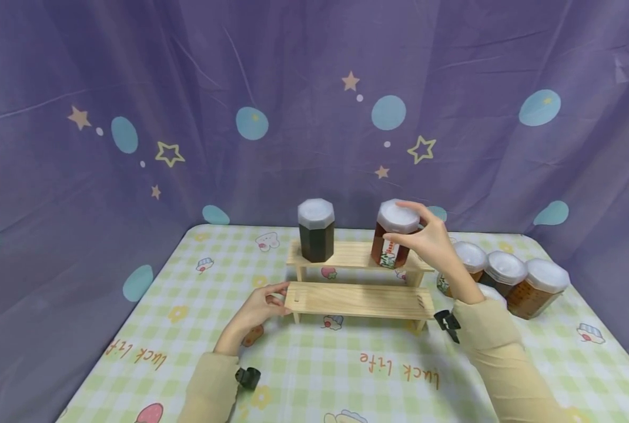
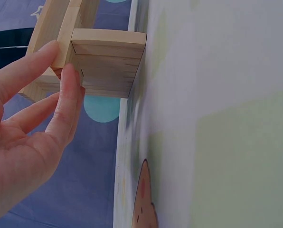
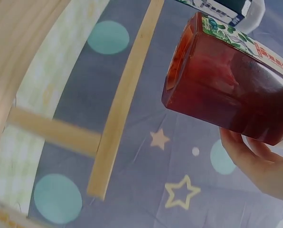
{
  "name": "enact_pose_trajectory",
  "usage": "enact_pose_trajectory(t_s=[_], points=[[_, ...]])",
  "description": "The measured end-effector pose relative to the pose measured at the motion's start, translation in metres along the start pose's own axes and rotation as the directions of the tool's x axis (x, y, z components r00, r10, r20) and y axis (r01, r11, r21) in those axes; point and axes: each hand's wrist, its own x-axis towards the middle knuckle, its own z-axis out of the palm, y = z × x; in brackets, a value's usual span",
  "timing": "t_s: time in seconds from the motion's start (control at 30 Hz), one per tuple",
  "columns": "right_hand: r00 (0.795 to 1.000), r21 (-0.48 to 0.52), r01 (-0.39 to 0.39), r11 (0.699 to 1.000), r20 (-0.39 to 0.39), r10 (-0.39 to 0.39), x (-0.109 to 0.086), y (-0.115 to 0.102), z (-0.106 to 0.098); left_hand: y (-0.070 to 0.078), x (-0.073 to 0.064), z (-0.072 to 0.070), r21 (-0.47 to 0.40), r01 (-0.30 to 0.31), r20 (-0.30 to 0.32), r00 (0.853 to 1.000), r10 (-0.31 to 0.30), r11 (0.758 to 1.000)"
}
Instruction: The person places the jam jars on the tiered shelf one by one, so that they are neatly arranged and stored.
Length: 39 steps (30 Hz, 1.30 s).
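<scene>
Red jar (image 3: 231,85), one of six, is gripped near its pale lid (image 1: 391,214) by the right hand (image 1: 432,239), thumb and fingers curled round it, just above the upper board (image 1: 351,255) of one wooden stand (image 1: 359,288), at one o'clock from its middle. One dark jar (image 1: 317,238) stands on that board at eleven o'clock; four more jars (image 1: 507,267) sit on the table (image 1: 293,376) at three. At nine, the left hand (image 1: 258,305) pinches the lower of two boards (image 1: 359,301).

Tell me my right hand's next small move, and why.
Probably lower the red jar onto the upper shelf: your right hand holds it over that shelf, the right wrist view shows a gap beneath, and your left hand pinches the end of the lower shelf.
</scene>
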Motion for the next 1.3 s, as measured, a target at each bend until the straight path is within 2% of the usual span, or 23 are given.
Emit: enact_pose_trajectory(t_s=[0.27, 0.33, 0.53, 0.73, 0.87, 1.13, 1.3], points=[[0.999, 0.061, 0.002, 0.998, 0.052, -0.005, 0.006, -0.025, 0.02, -0.029, 0.012, -0.001, 0.005, 0.014, -0.009, 1.0, -0.014, 1.0], [0.998, 0.066, 0.01, 0.998, 0.053, -0.013, 0.011, -0.02, 0.024, -0.027, 0.012, 0.0, 0.006, 0.015, -0.011, 1.0, -0.015, 1.0], [0.998, 0.062, -0.007, 0.998, 0.057, 0.003, 0.022, -0.001, 0.035, -0.001, -0.001, 0.001, 0.006, -0.005, 0.004, 1.0, 0.005, 1.0], [0.998, 0.051, -0.02, 0.998, 0.068, 0.017, 0.019, -0.021, 0.037, 0.001, -0.003, 0.001, 0.013, 0.004, -0.002, 1.0, -0.004, 1.0], [0.998, 0.033, -0.011, 0.999, 0.066, 0.009, 0.016, -0.029, 0.04, -0.004, 0.001, 0.001, 0.015, 0.003, -0.005, 1.0, -0.003, 1.0], [0.996, 0.051, -0.04, 0.998, 0.08, 0.035, 0.02, -0.03, 0.045, -0.029, 0.013, -0.002, 0.015, -0.014, -0.006, 1.0, 0.014, 1.0], [0.994, 0.052, -0.05, 0.997, 0.097, 0.045, 0.023, -0.03, 0.048, -0.032, 0.015, -0.002, 0.021, -0.03, -0.007, 1.0, 0.03, 0.999]])
